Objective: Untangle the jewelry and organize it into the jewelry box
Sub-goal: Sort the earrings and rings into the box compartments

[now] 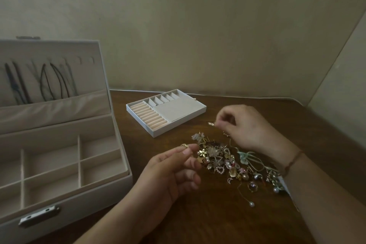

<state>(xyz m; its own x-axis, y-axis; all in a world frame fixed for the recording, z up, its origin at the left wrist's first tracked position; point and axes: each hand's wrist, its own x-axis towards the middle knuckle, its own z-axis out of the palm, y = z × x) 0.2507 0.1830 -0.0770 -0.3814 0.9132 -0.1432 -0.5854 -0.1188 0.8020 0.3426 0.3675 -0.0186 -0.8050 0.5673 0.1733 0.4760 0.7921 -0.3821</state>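
Tangled jewelry pile [229, 161] at centre of dark worktop [227, 222]. Left hand [170, 172] pinching small gold piece [184, 145]; right hand [244, 127] pinching another [211, 124] above pile. Open jewelry box [65, 164] left, removable tray [166, 112] beyond. No readable writing anywhere.

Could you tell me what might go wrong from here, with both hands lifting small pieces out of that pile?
1. The right hand pinches a small gold piece above the tangled pile; a chain caught on it could drag other pieces along.
2. The left hand holds its gold piece by the fingertips only; it might slip back into the pile.
3. The pearl drop lies loose on the table and could roll.
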